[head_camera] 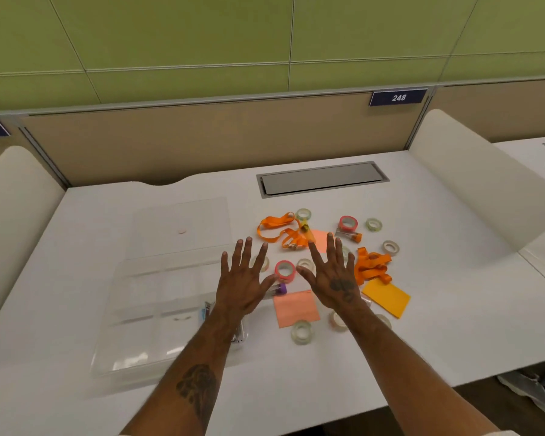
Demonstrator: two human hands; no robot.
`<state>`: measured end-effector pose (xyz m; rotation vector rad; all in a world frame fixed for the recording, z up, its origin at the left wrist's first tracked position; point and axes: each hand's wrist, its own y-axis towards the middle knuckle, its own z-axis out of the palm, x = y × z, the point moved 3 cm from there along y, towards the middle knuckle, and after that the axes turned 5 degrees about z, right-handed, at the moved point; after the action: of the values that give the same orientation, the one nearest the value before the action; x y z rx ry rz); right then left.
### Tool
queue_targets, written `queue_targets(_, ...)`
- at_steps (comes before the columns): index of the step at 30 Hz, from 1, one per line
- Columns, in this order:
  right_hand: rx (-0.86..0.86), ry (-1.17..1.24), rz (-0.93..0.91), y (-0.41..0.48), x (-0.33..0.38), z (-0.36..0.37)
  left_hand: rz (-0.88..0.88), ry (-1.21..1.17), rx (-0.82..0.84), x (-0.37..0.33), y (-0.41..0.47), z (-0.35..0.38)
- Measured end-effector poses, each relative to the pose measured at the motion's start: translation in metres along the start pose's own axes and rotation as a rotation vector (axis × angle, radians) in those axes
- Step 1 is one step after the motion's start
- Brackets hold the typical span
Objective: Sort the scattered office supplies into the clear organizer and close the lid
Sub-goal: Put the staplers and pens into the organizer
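- Holds left hand (243, 278) and right hand (334, 278) spread, fingers straight, gripping nothing, just right of the clear organizer (145, 309); probably poised for a first pick.
- Has the lid (180, 228) laid open behind the organizer, with compartments facing up to receive items.
- Finds supplies scattered right of the organizer: pink tape roll (284, 269) between the hands, orange lanyard (280, 231) beyond, pink sticky pad (296, 308) and clear tape roll (301, 332) nearer, orange sticky pad (387, 297) farthest right.
- Reads "248" on a blue number plate (398, 97) far behind the organizer; no brand legible.
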<state>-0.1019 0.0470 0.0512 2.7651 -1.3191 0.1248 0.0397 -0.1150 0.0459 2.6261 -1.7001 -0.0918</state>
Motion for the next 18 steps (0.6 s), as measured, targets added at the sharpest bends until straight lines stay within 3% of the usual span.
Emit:
queue_targets(10, 0.033, -0.031, -0.049, 0.055, -0.066, 0.008, -0.046, -0.036, 0.101, -0.037, 0.047, 0.013)
queue_targets(18, 0.094, -0.008, -0.042, 0.088, -0.089, 0.015, -0.038, -0.098, 0.089, -0.05, 0.063, 0.016)
